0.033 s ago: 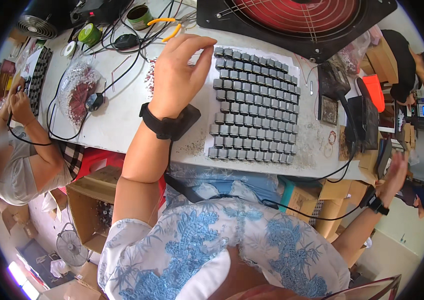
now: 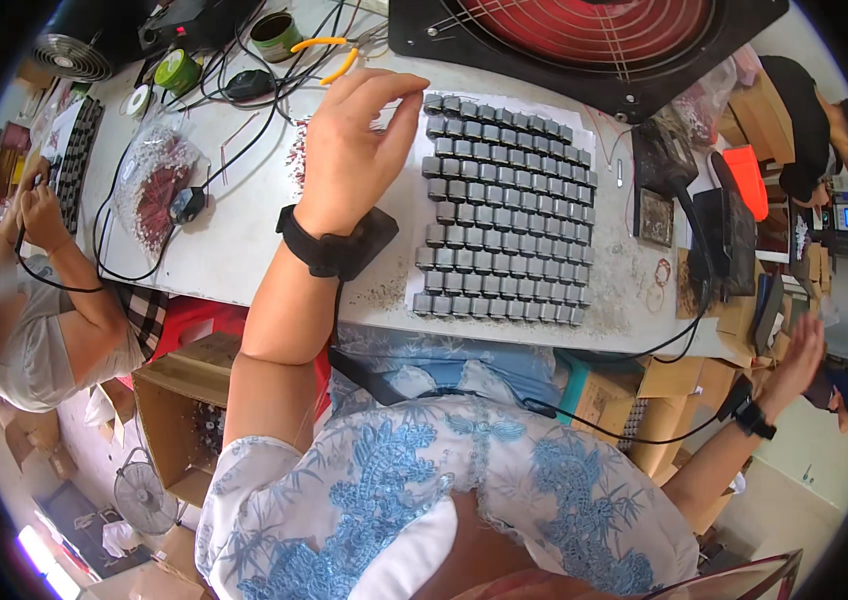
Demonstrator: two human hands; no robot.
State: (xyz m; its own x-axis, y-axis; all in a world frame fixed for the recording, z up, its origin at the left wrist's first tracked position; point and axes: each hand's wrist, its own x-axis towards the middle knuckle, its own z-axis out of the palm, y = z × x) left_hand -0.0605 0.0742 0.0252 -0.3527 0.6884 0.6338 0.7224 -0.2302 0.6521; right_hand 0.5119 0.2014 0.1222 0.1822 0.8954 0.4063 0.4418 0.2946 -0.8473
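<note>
On a white sheet (image 2: 412, 290) lies a block of small grey metal-cased parts (image 2: 504, 212) with dark undersides, set in several close rows. My left hand (image 2: 356, 140) hovers over the sheet's far left corner, beside the farthest row. Its thumb and forefinger come together in a pinch; anything between the tips is too small to make out. Under that hand, partly hidden, are short red wire pieces (image 2: 298, 152). My right hand (image 2: 796, 362) is off to the right, beyond the table edge, with fingers stretched out and nothing in it. Both wrists wear black bands.
A large black-framed fan (image 2: 584, 45) stands at the far side. Yellow-handled pliers (image 2: 342, 64), a green solder spool (image 2: 178, 72), cables and a bag of red-and-white parts (image 2: 152, 185) lie left. Black soldering gear (image 2: 666, 160) sits right. A co-worker's hands (image 2: 41, 210) work at far left.
My right hand has dropped slightly and shifted a little to the right, its fingers still stretched. The left hand keeps its pinch in the same place. The whole view shifts slightly.
</note>
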